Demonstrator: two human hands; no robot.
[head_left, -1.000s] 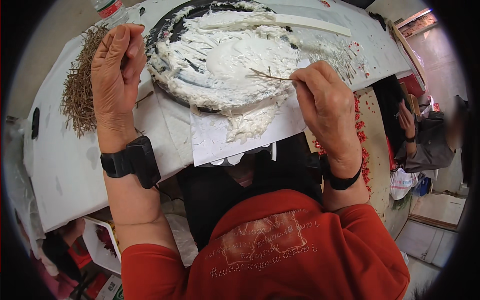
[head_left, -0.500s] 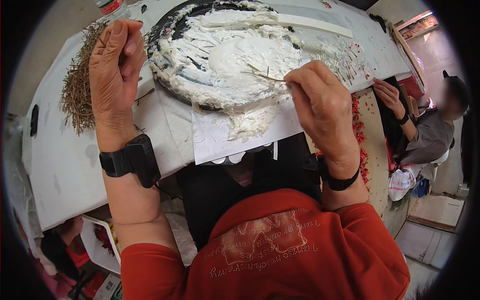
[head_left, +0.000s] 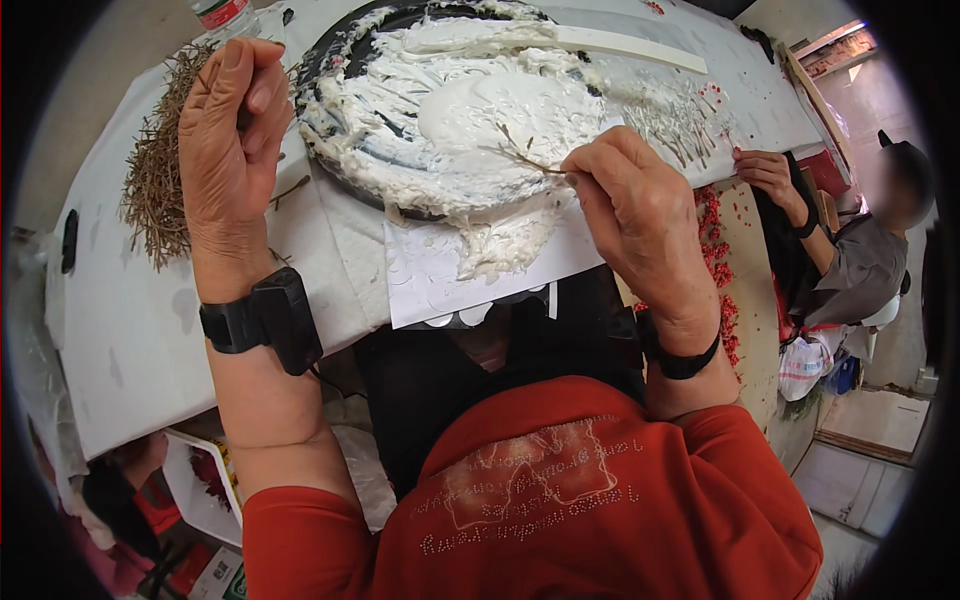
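Note:
My right hand (head_left: 635, 215) pinches a thin brown branched twig (head_left: 532, 158) by its near end. The twig's forked tips point left, over the thick white paste (head_left: 490, 110) spread across a round black tray (head_left: 325, 165). My left hand (head_left: 235, 130) is raised at the tray's left side with its fingers curled in. Whatever lies inside those fingers, if anything, is hidden. Behind and beside that hand lies a heap of brown twigs (head_left: 150, 200), one of them sticking out to the right of my wrist.
A white flat strip (head_left: 630, 48) rests across the paste's far edge. Paste-coated twigs (head_left: 680, 130) lie right of the tray. White paper (head_left: 425, 280) sits under its near rim. Red berries (head_left: 715, 250) line a board at right, near another person's hand (head_left: 765, 180). A bottle (head_left: 220, 14) stands far left.
My right hand has shifted slightly left, and the twig has turned so that its forked tips show more clearly. My left hand stays put. The other person's hand has moved slightly left.

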